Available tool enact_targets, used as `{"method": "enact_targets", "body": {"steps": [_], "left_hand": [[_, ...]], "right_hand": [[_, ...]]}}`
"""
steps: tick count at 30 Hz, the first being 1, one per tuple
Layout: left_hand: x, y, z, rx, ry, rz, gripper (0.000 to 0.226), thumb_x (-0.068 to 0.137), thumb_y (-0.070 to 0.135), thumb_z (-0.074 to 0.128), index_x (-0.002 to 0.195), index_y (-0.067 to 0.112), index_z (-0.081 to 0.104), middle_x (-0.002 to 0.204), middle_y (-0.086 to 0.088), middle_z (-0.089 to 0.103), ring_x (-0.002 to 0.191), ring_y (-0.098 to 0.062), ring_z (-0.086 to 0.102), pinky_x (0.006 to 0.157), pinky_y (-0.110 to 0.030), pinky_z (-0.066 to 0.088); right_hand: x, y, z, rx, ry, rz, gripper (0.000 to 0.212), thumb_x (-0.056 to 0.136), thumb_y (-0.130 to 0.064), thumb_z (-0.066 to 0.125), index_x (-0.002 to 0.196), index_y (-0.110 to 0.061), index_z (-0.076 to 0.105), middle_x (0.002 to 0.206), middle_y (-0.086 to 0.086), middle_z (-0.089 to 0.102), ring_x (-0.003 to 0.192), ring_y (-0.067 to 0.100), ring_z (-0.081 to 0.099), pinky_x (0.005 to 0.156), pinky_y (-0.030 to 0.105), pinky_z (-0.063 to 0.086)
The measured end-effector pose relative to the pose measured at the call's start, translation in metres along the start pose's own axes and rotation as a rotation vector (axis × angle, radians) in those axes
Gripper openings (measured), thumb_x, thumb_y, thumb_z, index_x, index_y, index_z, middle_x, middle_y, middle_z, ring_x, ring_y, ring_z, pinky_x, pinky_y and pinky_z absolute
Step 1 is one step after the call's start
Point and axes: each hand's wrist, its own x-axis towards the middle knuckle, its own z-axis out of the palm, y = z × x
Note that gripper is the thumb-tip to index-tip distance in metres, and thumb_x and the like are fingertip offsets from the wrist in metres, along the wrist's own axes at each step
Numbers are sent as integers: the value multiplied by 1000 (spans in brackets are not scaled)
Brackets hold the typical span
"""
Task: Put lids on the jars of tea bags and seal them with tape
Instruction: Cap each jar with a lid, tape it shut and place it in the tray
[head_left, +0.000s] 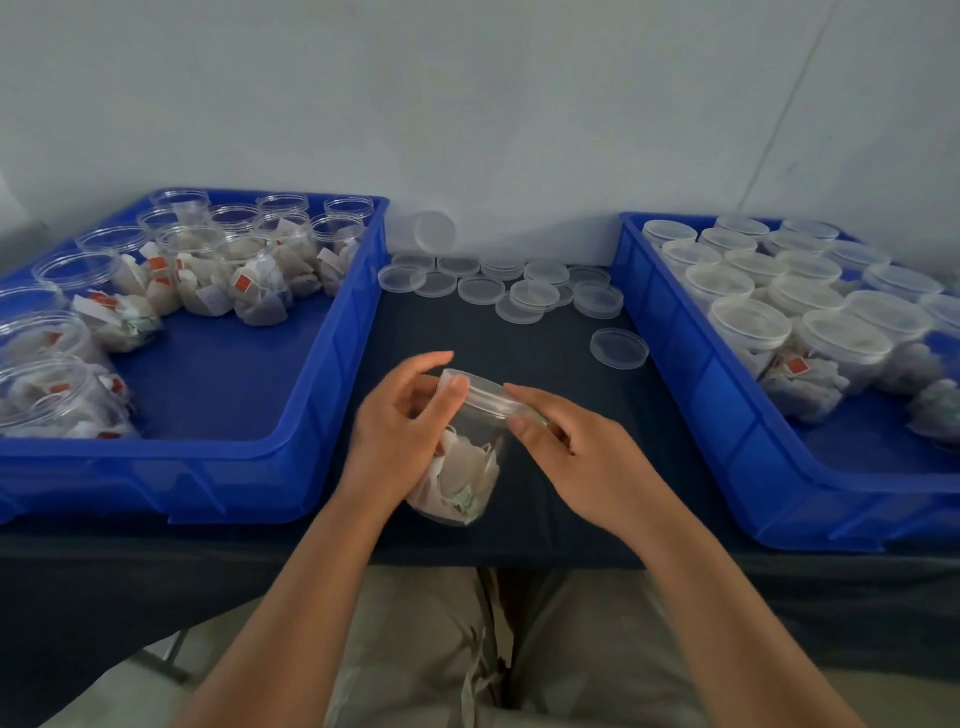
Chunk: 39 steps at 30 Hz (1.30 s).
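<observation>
We hold a lidded jar of tea bags at the front middle of the bench.

Our left hand (400, 431) curls round the tilted jar (462, 467), and our right hand (576, 447) pinches the rim of its lid (483, 395) between thumb and forefinger. The dark bench (545, 338) has loose lids (524, 291) scattered toward the wall. The left crate (291, 457) holds open jars of tea bags, and the right crate (701, 405) holds capped ones.

Left hand (397, 441) and right hand (582, 457) bare, forearms (311, 582) bare to picture edge. Beige trousers (415, 649) at 6 o'clock, cloth loose, creased.
</observation>
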Motion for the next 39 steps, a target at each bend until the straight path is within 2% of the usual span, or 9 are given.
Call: {"method": "enact_targets", "body": {"steps": [5,8,13,19,22,25,31,36,39], "left_hand": [[-23,7,21,276,39,-47,119,55,110,42,153,45,25,129,25,56,111,2,59,90,-30,53],[-16,4,19,230,76,-54,105,60,103,53,147,47,36,115,26,61,102,6,63,83,-25,53],[1,1,7,88,22,-57,94,67,99,53,142,44,51,111,51,54,105,26,53,79,-12,42],[10,-5,-4,-158,-168,-49,64,82,78,58,132,39,65,118,23,73,108,2,70,81,-14,55],[15,-14,-6,-295,-317,-91,61,91,68,58,135,26,65,124,-2,75,112,-22,73,90,-31,60],[15,-21,-6,-434,-400,-148,59,98,60,52,139,18,64,130,-16,71,116,-33,70,94,-41,60],[6,-8,-5,-125,-64,4,34,99,63,50,127,48,64,116,19,72,110,-3,69,78,-14,56],[-18,8,16,198,20,-4,98,67,106,37,147,49,33,101,26,60,92,5,64,70,-18,48],[-17,8,22,235,78,-49,109,50,111,43,141,51,33,111,27,56,97,4,61,77,-22,50]], "right_hand": [[-5,-12,9,-63,30,-43,48,107,-51,45,154,-44,45,115,-18,69,97,-5,61,76,11,46],[-2,-11,7,-12,-41,-42,53,104,-62,45,155,-50,36,115,-24,66,101,-3,63,79,19,49],[-8,1,-1,29,-181,-5,65,93,-82,37,152,-69,13,78,-8,67,67,5,64,59,24,51],[1,9,-21,-1,-138,-49,46,91,-81,31,132,-88,12,90,-12,69,78,6,67,58,20,49],[7,8,-25,-27,-132,-59,45,89,-83,29,133,-86,22,88,-13,70,78,3,66,59,18,48],[7,0,-13,-31,-92,-78,50,93,-80,30,141,-70,41,93,-43,62,83,-11,63,57,12,45],[-6,-11,9,-7,79,-42,60,98,-68,33,151,-45,49,83,-48,57,77,-16,60,60,6,43],[-9,-23,14,-123,150,-53,58,102,-64,27,151,-44,50,106,-28,60,73,-11,56,63,9,44],[-9,-24,14,-84,123,-47,50,104,-58,37,151,-44,49,95,-25,62,74,-14,59,69,5,44]]}}
